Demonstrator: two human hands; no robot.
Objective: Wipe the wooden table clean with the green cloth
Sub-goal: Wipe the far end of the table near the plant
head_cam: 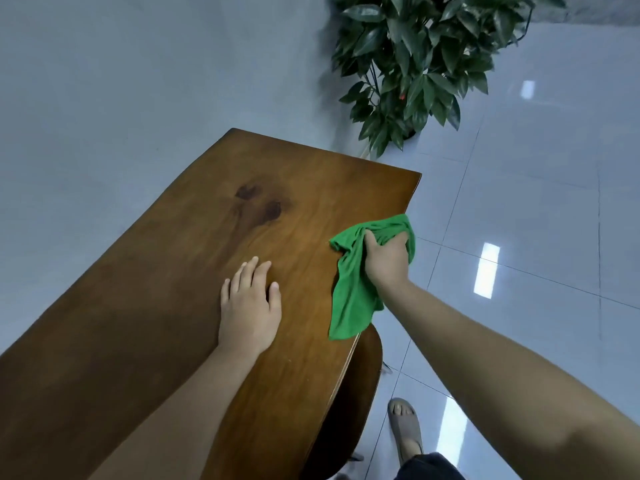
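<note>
Right hand (387, 260) grip is bunching the green cloth (356, 292) at the table (166, 306) right edge; left hand (248, 306) is resting flat, grip wide. Dark marks (259, 202) far-left of the cloth look unwiped; most wiping seems left.

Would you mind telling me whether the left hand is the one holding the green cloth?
No, the left hand rests flat on the wooden table, while the right hand grips the green cloth.
</note>
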